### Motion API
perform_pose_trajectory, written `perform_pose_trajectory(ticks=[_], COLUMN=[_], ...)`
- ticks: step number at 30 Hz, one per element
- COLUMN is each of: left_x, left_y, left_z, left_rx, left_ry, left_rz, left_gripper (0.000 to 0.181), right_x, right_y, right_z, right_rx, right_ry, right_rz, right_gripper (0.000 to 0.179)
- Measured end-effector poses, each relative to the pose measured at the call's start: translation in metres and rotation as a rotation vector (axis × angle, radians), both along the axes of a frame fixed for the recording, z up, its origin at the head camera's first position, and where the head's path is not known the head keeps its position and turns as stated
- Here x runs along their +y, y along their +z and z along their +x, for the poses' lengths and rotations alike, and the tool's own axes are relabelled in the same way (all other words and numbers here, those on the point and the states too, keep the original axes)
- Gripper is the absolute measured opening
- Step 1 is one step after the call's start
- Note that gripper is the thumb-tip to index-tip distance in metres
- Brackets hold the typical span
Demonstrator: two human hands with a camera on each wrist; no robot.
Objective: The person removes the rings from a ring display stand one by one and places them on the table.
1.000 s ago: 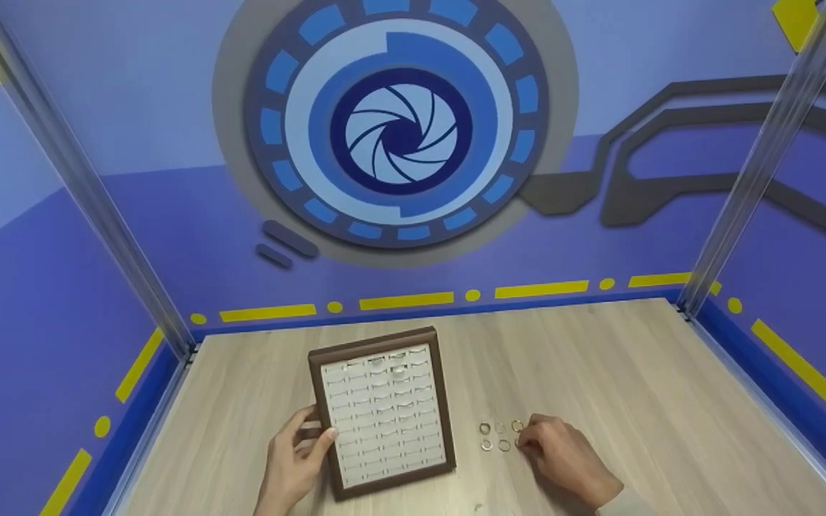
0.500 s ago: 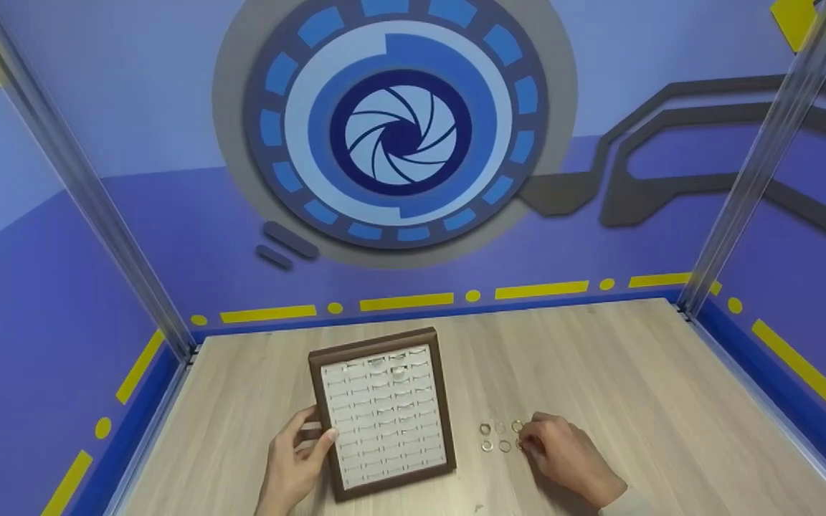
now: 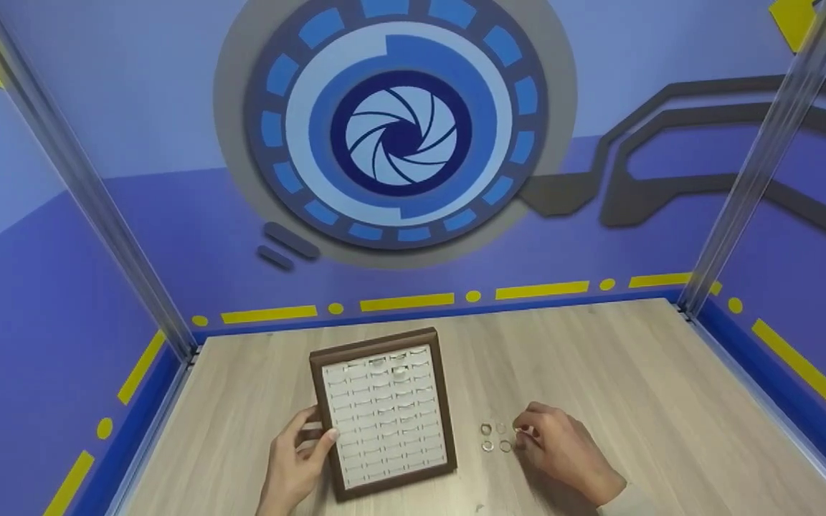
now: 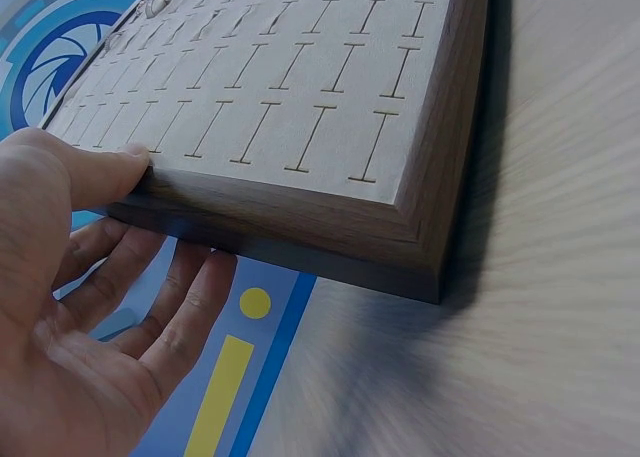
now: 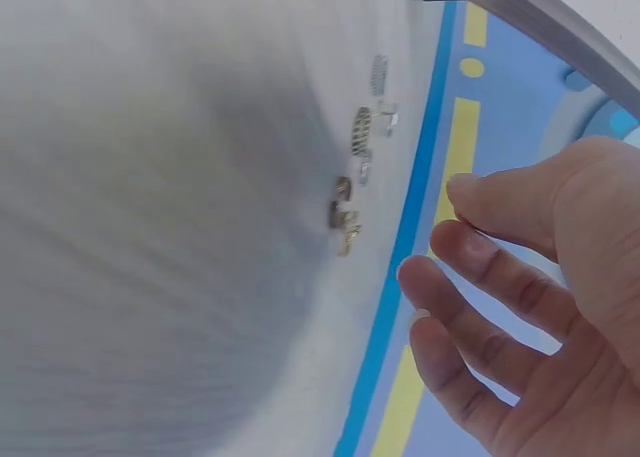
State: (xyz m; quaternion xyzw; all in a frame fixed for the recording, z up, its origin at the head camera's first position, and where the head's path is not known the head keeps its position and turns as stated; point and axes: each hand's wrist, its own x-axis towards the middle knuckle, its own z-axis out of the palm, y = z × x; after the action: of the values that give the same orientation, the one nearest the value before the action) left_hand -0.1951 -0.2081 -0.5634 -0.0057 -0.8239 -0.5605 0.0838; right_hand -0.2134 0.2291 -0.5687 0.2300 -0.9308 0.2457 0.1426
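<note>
A ring display tray [image 3: 444, 401] with a brown wooden frame and a white slotted pad [image 3: 357, 459] stands tilted up on the table. My left hand [image 3: 294, 459] grips its left side, thumb [image 4: 105, 175] on the front edge and fingers behind. A few rings sit in the upper slots, such as one ring [image 3: 399, 371]. Several loose rings [image 3: 505, 446] lie in two rows right of the tray. Over the right end of these rows is my right hand [image 3: 560, 446], fingers loosely bent; in the right wrist view its thumb and index fingertips nearly meet, with no ring showing between them.
A pale wooden table [image 3: 642, 373] carries everything. Behind it rises a blue printed wall panel [image 3: 169, 244] with yellow dashes, and metal posts [image 3: 757, 150] stand at the back corners.
My right hand has shifted slightly up and left, and its fingertips now cover the right end of the ring rows. The left hand and the tray stay put.
</note>
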Motion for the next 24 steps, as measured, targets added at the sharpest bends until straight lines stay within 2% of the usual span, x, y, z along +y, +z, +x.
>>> perform_pose_trajectory(ticks=[11, 24], left_x=[0.002, 0.0], left_y=[0.002, 0.002], left_z=[0.003, 0.004], left_rx=[0.006, -0.003], left_ry=[-0.007, -0.02], left_rz=[0.025, 0.042], left_gripper=[0.053, 0.054], right_x=[-0.019, -0.049], right_y=[0.02, 0.037], right_z=[0.0, -0.005], right_rx=[0.075, 0.144], right_ry=[-0.024, 0.017], right_rz=[-0.031, -0.102], right_gripper=[0.021, 0.025])
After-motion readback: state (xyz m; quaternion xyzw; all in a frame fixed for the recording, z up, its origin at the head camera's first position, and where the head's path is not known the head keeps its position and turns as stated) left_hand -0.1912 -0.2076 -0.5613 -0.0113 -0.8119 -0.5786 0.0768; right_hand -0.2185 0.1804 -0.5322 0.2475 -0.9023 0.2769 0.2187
